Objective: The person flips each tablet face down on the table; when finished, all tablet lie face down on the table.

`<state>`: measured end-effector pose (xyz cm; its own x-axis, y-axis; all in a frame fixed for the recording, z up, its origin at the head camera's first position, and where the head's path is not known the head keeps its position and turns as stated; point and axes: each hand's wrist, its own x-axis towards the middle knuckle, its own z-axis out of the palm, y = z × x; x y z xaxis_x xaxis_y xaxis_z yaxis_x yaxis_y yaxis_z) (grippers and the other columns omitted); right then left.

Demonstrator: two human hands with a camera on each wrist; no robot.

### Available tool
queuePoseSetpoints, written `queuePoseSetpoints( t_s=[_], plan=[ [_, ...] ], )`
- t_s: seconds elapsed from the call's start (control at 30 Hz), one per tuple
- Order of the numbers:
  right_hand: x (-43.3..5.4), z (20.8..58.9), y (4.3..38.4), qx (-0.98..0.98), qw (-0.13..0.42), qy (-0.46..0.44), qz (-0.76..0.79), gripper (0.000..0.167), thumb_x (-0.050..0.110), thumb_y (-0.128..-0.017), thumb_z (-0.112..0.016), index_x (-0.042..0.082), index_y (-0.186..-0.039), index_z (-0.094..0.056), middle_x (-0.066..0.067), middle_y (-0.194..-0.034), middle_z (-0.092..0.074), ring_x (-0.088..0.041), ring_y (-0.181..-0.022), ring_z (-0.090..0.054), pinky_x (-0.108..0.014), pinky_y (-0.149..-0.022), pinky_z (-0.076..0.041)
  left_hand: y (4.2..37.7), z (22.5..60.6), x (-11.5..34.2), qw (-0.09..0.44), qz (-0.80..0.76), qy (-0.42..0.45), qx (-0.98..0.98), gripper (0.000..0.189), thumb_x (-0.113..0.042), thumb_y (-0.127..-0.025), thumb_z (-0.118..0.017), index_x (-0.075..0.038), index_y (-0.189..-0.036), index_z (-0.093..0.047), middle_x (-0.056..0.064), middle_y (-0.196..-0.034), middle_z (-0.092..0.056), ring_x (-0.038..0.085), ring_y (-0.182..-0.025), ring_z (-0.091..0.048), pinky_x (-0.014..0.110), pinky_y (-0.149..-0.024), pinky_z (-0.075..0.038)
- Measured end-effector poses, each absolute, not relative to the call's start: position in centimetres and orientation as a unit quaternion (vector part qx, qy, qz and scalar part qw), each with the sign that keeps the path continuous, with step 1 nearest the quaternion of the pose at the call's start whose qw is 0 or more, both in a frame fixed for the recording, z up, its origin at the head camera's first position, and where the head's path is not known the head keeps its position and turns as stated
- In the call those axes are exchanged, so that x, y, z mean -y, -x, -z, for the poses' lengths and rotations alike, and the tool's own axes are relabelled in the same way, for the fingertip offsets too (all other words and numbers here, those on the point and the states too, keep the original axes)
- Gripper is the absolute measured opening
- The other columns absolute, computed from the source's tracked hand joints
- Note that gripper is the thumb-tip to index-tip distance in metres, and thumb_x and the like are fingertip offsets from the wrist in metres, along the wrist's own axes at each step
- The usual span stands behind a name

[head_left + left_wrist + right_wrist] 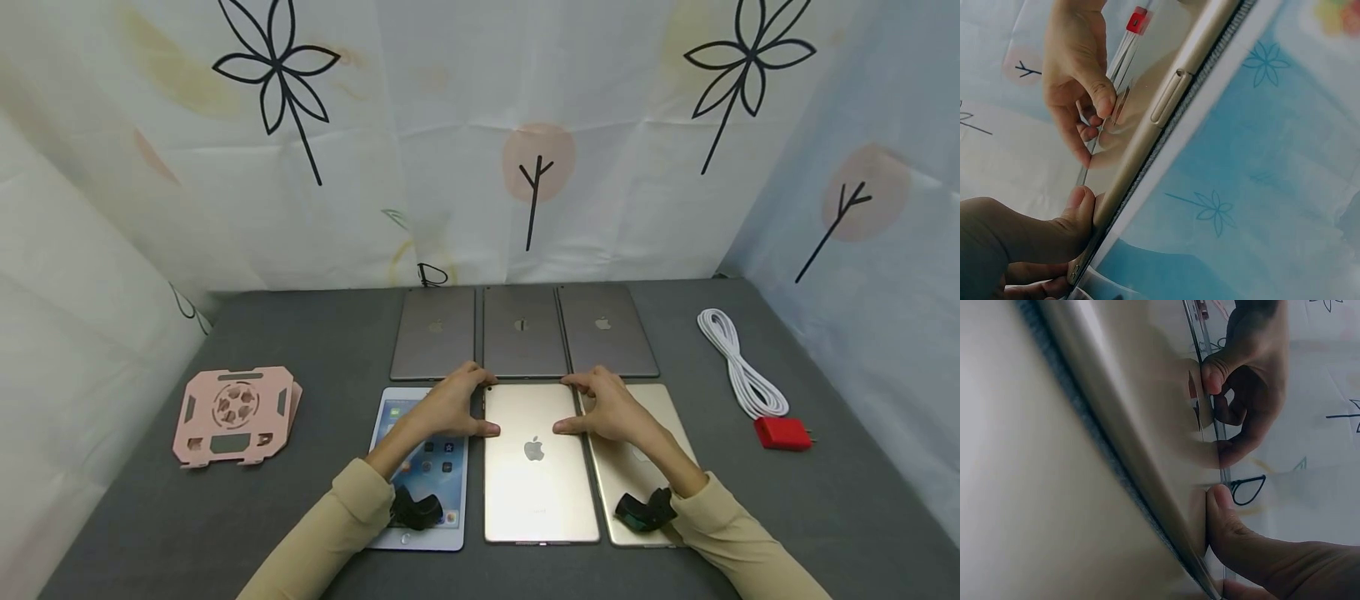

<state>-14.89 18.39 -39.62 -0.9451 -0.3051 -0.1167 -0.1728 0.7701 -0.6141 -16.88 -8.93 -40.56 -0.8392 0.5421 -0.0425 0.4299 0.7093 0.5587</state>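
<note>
A gold tablet [534,492] lies back up in the middle of the near row, its apple logo showing. My left hand [453,406] grips its far left corner, thumb on the back and index finger at the far edge. At the far right corner my right hand [611,408] holds it the same way. In the left wrist view, the left thumb [1079,209] presses along the tablet's rim. To the left is a white tablet [454,467] with its screen lit, partly under the left forearm. Another gold tablet [652,402] lies under the right arm.
Three dark grey tablets [522,333] form a row behind, backs up. On the left sits a pink folding stand [213,408]. A coiled white cable [738,367] and a red plug adapter [783,433] lie to the right on the grey table [337,333].
</note>
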Motion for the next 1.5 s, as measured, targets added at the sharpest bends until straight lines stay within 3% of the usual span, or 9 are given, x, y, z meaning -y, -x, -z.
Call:
queuePoseSetpoints(
  t_s=[0.33,0.77,0.93,1.17,1.37,1.5],
  plan=[
    [-18.1,39.3,14.5,-0.937,0.106,0.137,0.305,0.077,0.030,-0.075,-0.092,-0.002,-0.137,-0.061,-0.020,-0.109,-0.054,-0.030,-0.100,-0.046,-0.039,-0.081,-0.041,16.8,40.4,8.8,0.108,-0.274,-0.260,-0.920,0.073,-0.032,-0.078,-0.091,-0.002,-0.137,-0.060,0.015,-0.134,-0.057,0.033,-0.120,-0.060,0.051,-0.101,-0.052],
    [-17.5,38.2,14.6,-0.942,0.126,0.161,0.268,0.076,0.026,-0.079,-0.089,-0.006,-0.140,-0.057,-0.026,-0.120,-0.056,-0.033,-0.104,-0.046,-0.046,-0.085,-0.043,16.8,40.3,8.9,0.106,-0.267,-0.274,-0.918,0.072,-0.031,-0.080,-0.089,-0.001,-0.137,-0.059,0.016,-0.133,-0.057,0.033,-0.119,-0.060,0.050,-0.101,-0.052],
    [-17.0,37.9,14.8,-0.936,0.123,0.174,0.280,0.077,0.029,-0.079,-0.089,-0.003,-0.141,-0.057,-0.024,-0.117,-0.058,-0.031,-0.102,-0.048,-0.042,-0.081,-0.043,16.8,40.1,9.2,0.103,-0.267,-0.290,-0.913,0.073,-0.034,-0.080,-0.088,0.000,-0.138,-0.058,0.018,-0.132,-0.058,0.033,-0.119,-0.060,0.050,-0.100,-0.051],
    [-15.3,37.4,15.4,-0.926,0.127,0.181,0.307,0.076,0.031,-0.084,-0.085,0.000,-0.146,-0.053,-0.024,-0.122,-0.058,-0.029,-0.103,-0.052,-0.039,-0.082,-0.046,16.9,39.8,11.1,0.119,-0.290,-0.291,-0.904,0.081,-0.036,-0.080,-0.088,-0.004,-0.146,-0.053,0.019,-0.134,-0.056,0.021,-0.096,-0.060,0.031,-0.078,-0.050],
    [-13.2,37.3,15.7,-0.916,0.123,0.212,0.317,0.078,0.032,-0.085,-0.084,-0.001,-0.148,-0.050,-0.024,-0.123,-0.059,-0.027,-0.099,-0.053,-0.033,-0.078,-0.044,16.5,39.3,14.2,0.125,-0.279,-0.286,-0.908,0.086,-0.037,-0.080,-0.088,-0.004,-0.150,-0.049,0.021,-0.135,-0.056,0.021,-0.096,-0.059,0.032,-0.078,-0.051],
    [-11.7,37.4,15.9,-0.914,0.123,0.223,0.317,0.078,0.032,-0.085,-0.084,-0.001,-0.147,-0.051,-0.023,-0.123,-0.061,-0.029,-0.103,-0.056,-0.036,-0.082,-0.048,16.4,38.9,16.5,0.135,-0.264,-0.276,-0.914,0.089,-0.037,-0.079,-0.089,-0.003,-0.150,-0.048,0.023,-0.138,-0.055,0.026,-0.104,-0.061,0.040,-0.086,-0.055]
  ],
)
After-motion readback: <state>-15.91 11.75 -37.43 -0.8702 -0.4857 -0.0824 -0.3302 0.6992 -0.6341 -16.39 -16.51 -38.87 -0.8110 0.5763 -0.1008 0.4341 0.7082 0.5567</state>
